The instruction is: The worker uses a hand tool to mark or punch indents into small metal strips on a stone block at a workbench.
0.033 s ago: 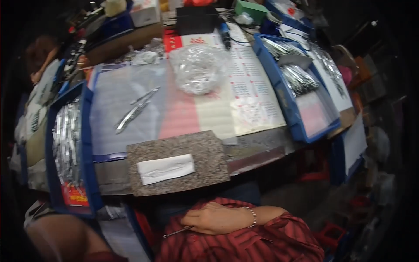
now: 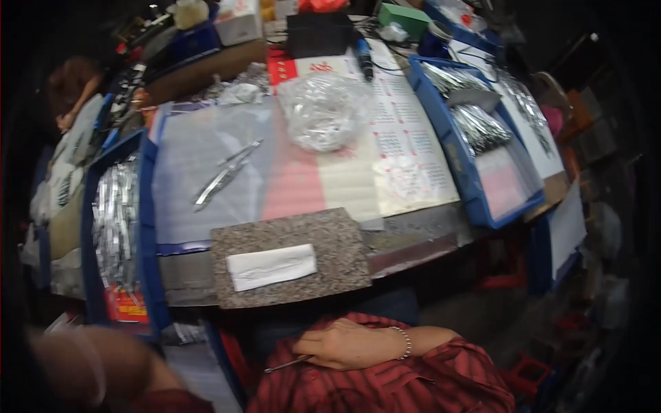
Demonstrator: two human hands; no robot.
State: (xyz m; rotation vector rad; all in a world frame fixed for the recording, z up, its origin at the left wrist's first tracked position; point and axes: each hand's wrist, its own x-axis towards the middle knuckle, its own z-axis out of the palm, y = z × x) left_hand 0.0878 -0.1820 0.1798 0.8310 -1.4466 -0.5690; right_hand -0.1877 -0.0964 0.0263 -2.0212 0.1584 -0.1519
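Note:
My right hand [image 2: 348, 344], with a beaded bracelet at its wrist, rests low over the dark red striped cloth on my lap. Its fingers are closed around a slim metal tool [image 2: 286, 364], whose thin end sticks out to the left. My left hand [image 2: 58, 358] is smeared by motion at the lower left, beside a blue tray; its fingers cannot be made out. Nearest in front lies a speckled stone slab [image 2: 337, 251] with a folded white cloth or paper [image 2: 272, 267] on it. Thin silvery strips [image 2: 227, 175] lie on the plastic-covered sheet beyond.
A blue tray [image 2: 147, 227] of silvery strips [image 2: 116, 213] stands at the left. Another blue tray [image 2: 475, 182] at the right holds bundles of silvery pieces [image 2: 475, 127]. A crumpled clear plastic bag [image 2: 320, 113], a black box [image 2: 318, 34] and a green box [image 2: 401, 19] are farther back.
The whole view has shifted slightly, so the table sits a little farther right. My left arm has moved at the lower left. My right hand still holds the metal tool.

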